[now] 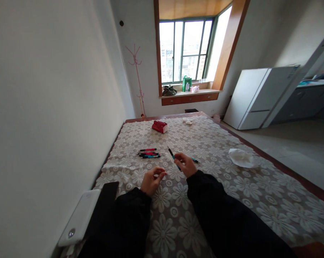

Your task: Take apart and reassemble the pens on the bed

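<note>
Lacy cloth tablecloth [231, 200] (matt), glossy plastic pens [149, 154]

Both arms are covered by long black sleeves [218, 211] of a loose, matte cloth that ends at the wrists. The left hand [151, 181] and right hand [185, 165] are bare, with no gloves, rings or watch to be seen. The sleeves carry no visible markings or cuffs of another colour.

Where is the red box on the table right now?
In the head view, the red box lies at the far end of the flower-patterned tablecloth, left of centre, beyond the small pile of pens and below the window.
</note>
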`<state>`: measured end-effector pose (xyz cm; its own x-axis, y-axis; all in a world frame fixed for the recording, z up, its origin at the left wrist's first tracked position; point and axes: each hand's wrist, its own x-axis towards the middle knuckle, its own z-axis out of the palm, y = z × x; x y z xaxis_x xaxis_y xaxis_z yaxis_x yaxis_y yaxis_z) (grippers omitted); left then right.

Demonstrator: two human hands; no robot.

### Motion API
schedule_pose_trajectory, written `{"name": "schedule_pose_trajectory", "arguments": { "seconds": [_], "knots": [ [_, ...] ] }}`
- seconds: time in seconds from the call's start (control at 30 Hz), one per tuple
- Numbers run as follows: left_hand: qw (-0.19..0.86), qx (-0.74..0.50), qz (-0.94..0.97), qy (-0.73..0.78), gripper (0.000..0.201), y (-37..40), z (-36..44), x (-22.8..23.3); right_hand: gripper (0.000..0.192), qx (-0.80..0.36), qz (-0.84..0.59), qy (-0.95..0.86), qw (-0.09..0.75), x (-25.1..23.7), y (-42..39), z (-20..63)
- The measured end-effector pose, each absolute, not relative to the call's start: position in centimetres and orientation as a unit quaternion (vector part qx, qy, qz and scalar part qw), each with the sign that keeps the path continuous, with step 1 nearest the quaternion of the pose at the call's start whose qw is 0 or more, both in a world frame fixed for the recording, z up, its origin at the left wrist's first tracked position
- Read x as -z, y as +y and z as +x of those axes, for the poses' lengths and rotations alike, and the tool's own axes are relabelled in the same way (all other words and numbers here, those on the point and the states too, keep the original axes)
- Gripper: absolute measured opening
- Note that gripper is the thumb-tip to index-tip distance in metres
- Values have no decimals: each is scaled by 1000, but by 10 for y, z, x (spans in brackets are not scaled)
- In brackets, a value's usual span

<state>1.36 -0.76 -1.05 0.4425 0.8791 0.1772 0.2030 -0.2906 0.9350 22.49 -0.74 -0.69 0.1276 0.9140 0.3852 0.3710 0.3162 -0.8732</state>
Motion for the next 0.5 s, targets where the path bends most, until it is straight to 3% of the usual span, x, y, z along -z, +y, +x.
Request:
{"name": "schedule_pose_trajectory", "arguments": {
  "seconds": [0.1,0.23,0.5],
  "knots": [
    [440,-356,731,382,25,-8,14,11,10,-68,-670,-640,370,4,-3,255],
    [432,-345,738,386,25,-8,14,12,9,19,-741,-641,197,6,-3,276],
    [401,-359,745,393,24,-10,13,10,10,53,-759,-628,165,16,2,281]
  ]
}}
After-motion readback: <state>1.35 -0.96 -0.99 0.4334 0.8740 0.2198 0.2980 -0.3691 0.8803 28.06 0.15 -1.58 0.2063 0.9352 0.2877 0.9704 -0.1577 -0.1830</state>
